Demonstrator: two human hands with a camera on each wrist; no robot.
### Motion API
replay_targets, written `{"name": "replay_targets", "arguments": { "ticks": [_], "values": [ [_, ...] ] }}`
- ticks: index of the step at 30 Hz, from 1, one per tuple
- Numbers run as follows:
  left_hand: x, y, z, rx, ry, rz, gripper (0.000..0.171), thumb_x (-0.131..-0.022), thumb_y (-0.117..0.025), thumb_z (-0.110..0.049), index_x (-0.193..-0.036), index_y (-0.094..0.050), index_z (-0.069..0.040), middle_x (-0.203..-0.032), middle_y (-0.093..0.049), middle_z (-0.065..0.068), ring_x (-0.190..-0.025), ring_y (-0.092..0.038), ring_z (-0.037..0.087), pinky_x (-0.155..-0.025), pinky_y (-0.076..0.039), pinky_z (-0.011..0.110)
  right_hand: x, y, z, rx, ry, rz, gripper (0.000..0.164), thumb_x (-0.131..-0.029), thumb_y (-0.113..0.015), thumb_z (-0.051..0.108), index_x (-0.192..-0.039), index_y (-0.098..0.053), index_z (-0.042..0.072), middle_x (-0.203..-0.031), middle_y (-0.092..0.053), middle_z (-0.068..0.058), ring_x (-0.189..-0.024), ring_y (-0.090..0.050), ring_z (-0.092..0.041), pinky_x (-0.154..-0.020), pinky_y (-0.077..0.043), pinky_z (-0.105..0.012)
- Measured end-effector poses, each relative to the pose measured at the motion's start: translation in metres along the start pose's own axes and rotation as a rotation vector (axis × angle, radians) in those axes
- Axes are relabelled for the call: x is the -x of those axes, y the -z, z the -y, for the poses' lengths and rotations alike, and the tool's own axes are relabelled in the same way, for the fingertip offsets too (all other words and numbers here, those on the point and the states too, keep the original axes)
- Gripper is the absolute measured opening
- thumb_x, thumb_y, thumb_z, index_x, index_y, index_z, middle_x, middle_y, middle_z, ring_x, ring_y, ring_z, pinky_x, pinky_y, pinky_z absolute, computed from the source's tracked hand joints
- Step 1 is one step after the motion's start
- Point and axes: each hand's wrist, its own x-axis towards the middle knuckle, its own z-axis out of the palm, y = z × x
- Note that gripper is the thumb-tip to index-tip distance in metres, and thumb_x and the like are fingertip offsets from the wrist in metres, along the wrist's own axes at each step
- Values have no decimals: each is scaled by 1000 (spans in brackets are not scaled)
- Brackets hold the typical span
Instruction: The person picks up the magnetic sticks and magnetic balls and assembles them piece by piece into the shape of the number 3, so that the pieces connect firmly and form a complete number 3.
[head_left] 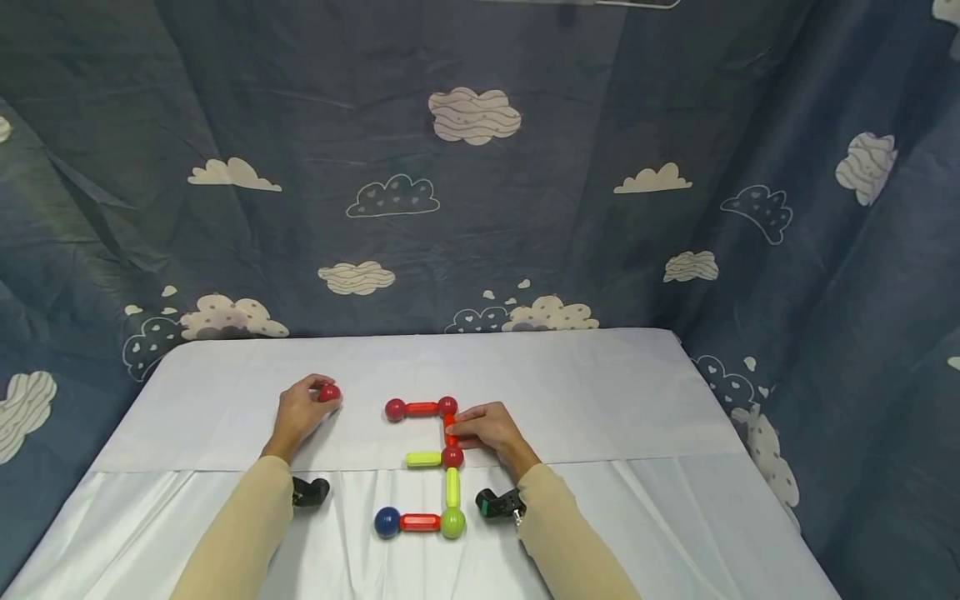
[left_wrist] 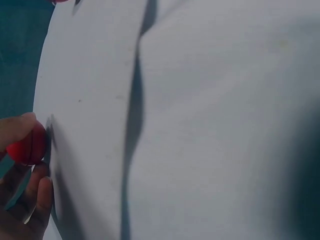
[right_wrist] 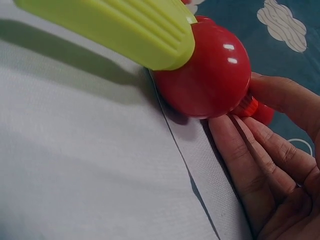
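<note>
My left hand (head_left: 298,414) pinches a loose red ball (head_left: 329,392) between thumb and fingers, left of the joined pieces; the left wrist view also shows this red ball (left_wrist: 31,145). My right hand (head_left: 489,429) grips an upright red rod (head_left: 450,423), which joins an upper red ball (head_left: 447,406) to a middle red ball (head_left: 452,457). In the right wrist view the thumb and fingers close round the rod behind the large red ball (right_wrist: 205,72). A yellow-green rod (head_left: 423,459) sticks out leftward from the middle ball, its far end bare.
Atop the shape, a red rod (head_left: 422,408) leads left to another red ball (head_left: 395,409). Below, a yellow-green rod (head_left: 452,486) meets a green ball (head_left: 452,522), then a red rod (head_left: 419,522) and blue ball (head_left: 387,522). White cloth (head_left: 600,400) covers the table; a cloud-patterned curtain hangs behind.
</note>
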Motion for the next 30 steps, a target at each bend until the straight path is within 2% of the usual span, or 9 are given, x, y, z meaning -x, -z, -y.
{"name": "replay_targets", "arguments": {
  "ticks": [10,16,21,25,30],
  "values": [
    [7,-6,2,-27,-75,25,50,-88,-70,-17,-131,-53,-1,-122,-59,25,-108,-58,36,-92,-47,47,-1,-2,-5,-7,-9,-23,26,-75,-81,5,-97,-71,-3,-85,-72,-11,-70,-71,-19,-61,-55,-29],
    [12,-6,2,-37,-60,59,48,-89,-68,-22,-130,-56,0,-122,-60,23,-106,-59,33,-86,-50,42,1,-3,-3,-6,-16,-11,25,-75,-81,5,-96,-71,-3,-85,-72,-11,-70,-71,-19,-62,-55,-28],
    [17,-4,2,-14,-63,54,44,-88,-70,-19,-126,-59,0,-122,-60,22,-104,-61,31,-81,-51,39,2,-5,0,-9,8,25,24,-75,-80,3,-96,-71,-4,-85,-72,-11,-71,-71,-20,-63,-56,-30],
    [21,-5,0,12,-68,59,42,-86,-72,-17,-123,-60,0,-121,-60,23,-101,-61,31,-79,-52,37,2,-3,0,-3,15,21,24,-75,-80,4,-96,-71,-4,-84,-72,-11,-71,-71,-19,-62,-55,-30],
    [26,-6,1,29,-62,76,42,-85,-74,-21,-120,-63,0,-109,-66,20,-88,-64,24,-70,-50,30,0,0,-1,1,3,5,26,-75,-81,5,-97,-70,-4,-85,-72,-12,-70,-70,-19,-62,-55,-29]
  ]
}}
